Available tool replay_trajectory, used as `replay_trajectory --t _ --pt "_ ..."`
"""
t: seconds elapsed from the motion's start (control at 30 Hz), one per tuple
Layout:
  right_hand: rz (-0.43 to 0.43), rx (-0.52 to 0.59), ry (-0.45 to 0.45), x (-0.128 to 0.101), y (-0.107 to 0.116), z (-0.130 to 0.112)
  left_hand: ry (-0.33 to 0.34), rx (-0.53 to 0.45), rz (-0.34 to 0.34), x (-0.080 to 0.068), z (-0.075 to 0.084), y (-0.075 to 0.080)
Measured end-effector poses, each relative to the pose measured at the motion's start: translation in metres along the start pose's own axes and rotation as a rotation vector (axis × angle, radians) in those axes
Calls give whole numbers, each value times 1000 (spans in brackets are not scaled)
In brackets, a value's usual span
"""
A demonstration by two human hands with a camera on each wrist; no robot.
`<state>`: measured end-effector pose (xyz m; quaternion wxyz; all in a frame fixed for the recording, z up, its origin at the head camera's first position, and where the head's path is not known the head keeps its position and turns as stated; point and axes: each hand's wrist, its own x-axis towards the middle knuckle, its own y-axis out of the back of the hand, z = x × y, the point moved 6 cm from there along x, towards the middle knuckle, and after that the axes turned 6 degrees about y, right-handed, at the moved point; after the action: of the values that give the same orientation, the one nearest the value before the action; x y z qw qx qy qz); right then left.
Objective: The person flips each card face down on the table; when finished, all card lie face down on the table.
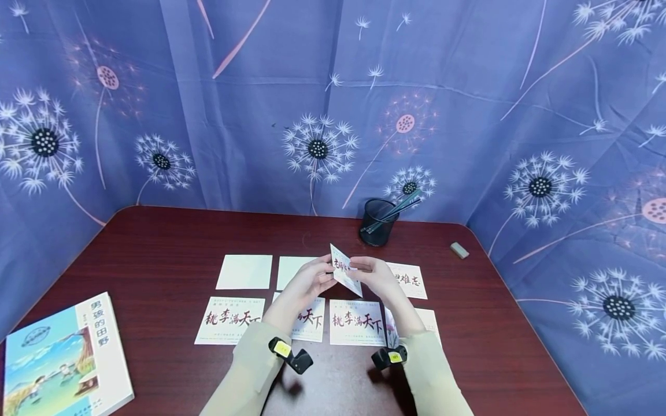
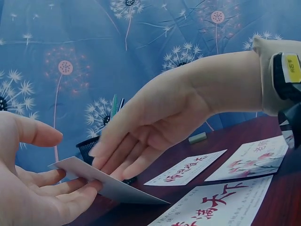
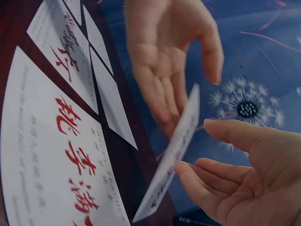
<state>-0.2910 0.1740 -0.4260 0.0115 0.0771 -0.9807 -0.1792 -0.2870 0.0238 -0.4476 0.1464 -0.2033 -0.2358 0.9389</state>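
A white greeting card (image 1: 341,267) with red lettering stands tilted above the table between my two hands. My left hand (image 1: 310,279) has its fingers against the blank side, thumb apart from the card, as the left wrist view shows. On the lettered side, the fingers of my right hand (image 1: 373,274) touch the card, and its thumb stands off in the right wrist view. Below lie lettered cards, one at the left (image 1: 229,321) and one in the middle (image 1: 356,323). Another lettered card (image 1: 308,323) is partly hidden by my left forearm.
Two blank-faced cards (image 1: 244,272) lie at the back left, the second (image 1: 292,270) partly covered. A lettered card (image 1: 411,281) lies at right, above a flowered card (image 2: 251,160). Behind stands a black mesh pen cup (image 1: 377,225); an eraser (image 1: 460,250) and book (image 1: 67,358) flank the cards.
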Motion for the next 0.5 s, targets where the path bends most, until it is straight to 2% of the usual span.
replay_trajectory --t 0.27,0.5 --pt "80 -12 52 2 -5 -7 -12 39 -35 -3 3 -8" --pt "112 10 69 1 -3 -11 -8 48 -89 -5 4 -15"
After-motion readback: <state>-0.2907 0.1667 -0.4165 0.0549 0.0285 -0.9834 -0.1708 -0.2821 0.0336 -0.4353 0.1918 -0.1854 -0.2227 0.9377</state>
